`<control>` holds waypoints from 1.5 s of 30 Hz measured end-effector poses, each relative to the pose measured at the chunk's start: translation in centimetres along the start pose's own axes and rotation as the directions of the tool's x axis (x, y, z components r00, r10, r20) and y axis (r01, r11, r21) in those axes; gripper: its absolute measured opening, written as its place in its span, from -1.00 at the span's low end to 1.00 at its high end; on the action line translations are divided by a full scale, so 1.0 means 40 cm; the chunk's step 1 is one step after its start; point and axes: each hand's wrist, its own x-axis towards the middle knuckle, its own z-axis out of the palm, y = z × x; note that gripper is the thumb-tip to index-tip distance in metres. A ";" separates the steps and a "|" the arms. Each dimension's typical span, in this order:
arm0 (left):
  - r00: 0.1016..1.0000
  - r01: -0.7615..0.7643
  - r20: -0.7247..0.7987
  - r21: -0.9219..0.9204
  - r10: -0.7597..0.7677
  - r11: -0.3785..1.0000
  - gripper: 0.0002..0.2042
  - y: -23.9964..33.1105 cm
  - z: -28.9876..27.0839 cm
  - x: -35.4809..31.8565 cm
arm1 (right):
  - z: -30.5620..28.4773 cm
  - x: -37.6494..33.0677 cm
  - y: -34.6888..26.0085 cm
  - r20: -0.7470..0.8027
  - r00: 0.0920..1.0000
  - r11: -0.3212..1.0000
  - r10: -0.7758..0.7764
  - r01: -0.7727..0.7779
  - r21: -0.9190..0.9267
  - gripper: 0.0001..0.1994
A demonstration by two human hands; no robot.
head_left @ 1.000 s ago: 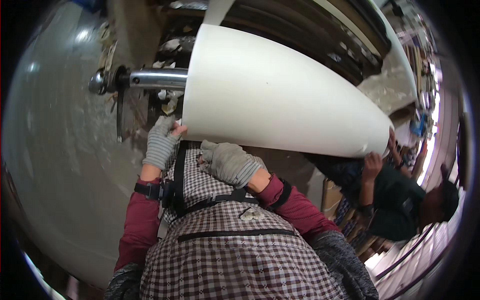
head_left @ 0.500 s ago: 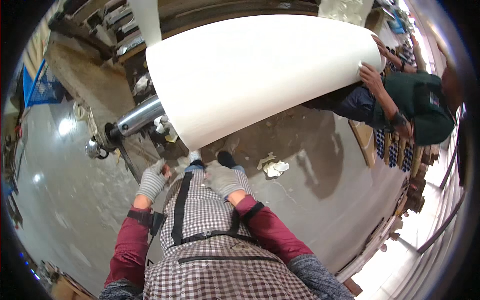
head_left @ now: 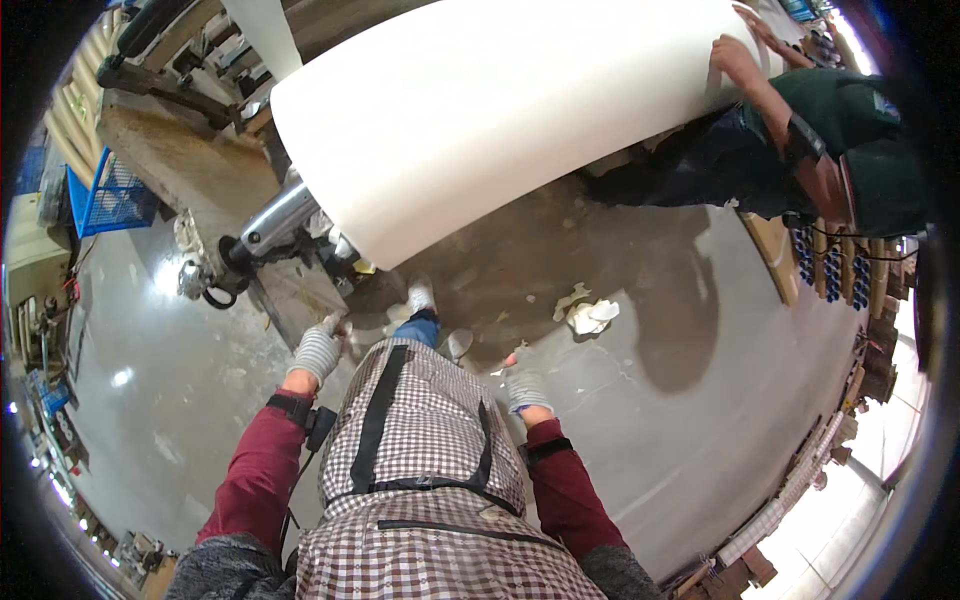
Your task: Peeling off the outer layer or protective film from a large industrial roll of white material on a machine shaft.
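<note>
Big, smooth white cylindrical roll (head_left: 500, 120): here it is, slanting right across the top of the scene.
Shiny round metal shaft (head_left: 278, 218): poking out of the roll's left end.
Left hand in a grey-striped knit glove (head_left: 318, 352): below that shaft, apart from the roll, fingers hard to read.
Right hand in a grey knit glove (head_left: 525, 385): beside the brown-and-white checked apron (head_left: 430, 400), a bare fingertip showing, well clear of the roll.
Co-worker in a dark green top (head_left: 840, 130): over at the roll's right end, one bare hand (head_left: 738, 62) up against it.
Crumpled white scrap (head_left: 592, 316): lying on the glossy grey floor (head_left: 640, 450).
Blue plastic mesh basket (head_left: 115, 200): far left, near pale tan tubes (head_left: 75, 130).
</note>
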 end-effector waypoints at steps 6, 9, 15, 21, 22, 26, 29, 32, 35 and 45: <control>0.942 -0.262 -0.091 0.396 0.322 0.880 -0.74 -0.034 0.074 0.000 | 0.032 -0.083 0.086 0.134 0.986 0.986 0.097 -0.077 -0.149 -0.47; 1.000 0.015 0.002 0.240 -0.016 0.971 -0.80 -0.036 0.073 -0.012 | 0.043 -0.106 0.080 0.122 0.951 0.939 0.284 -0.250 -0.235 -0.49; 0.993 0.102 -0.074 0.200 -0.089 0.974 -0.61 0.016 0.083 -0.038 | 0.069 -0.082 0.177 0.169 0.984 0.937 -0.048 0.103 -0.332 -0.59; 0.980 0.189 0.150 -0.906 -0.131 0.378 -0.67 0.106 0.130 -0.073 | 0.064 -0.007 -0.180 0.225 0.868 0.844 -0.443 0.488 -0.220 -0.73; 0.999 0.039 0.020 -0.832 -0.041 0.553 -0.70 0.126 0.136 -0.080 | 0.064 0.004 -0.224 0.176 0.833 0.826 -0.524 0.547 -0.132 -0.75; 0.986 -0.077 -0.165 -0.449 0.002 0.890 -0.79 0.132 0.110 -0.085 | 0.001 -0.043 -0.427 0.137 0.840 0.846 -0.525 0.532 -0.023 -0.81; 0.972 -0.075 -0.236 -0.324 -0.003 0.943 -0.81 0.128 0.057 -0.088 | -0.044 -0.057 -0.493 0.197 0.805 0.805 -0.559 0.584 -0.105 -0.83; 0.902 -0.137 -0.432 -0.298 -0.006 0.945 -0.79 0.142 -0.011 -0.058 | -0.076 -0.037 -0.561 0.118 0.836 0.827 -0.536 0.548 -0.125 -0.86; 0.875 -0.181 -0.476 -0.163 0.083 0.970 -0.80 0.183 -0.107 -0.025 | -0.108 0.004 -0.669 0.055 0.818 0.808 -0.572 0.574 -0.131 -0.87; 0.981 -0.050 -0.063 -0.996 0.186 -0.074 -0.44 0.320 -0.300 -0.157 | -0.093 0.000 -0.926 0.316 0.624 0.588 -0.715 0.781 -0.211 -0.83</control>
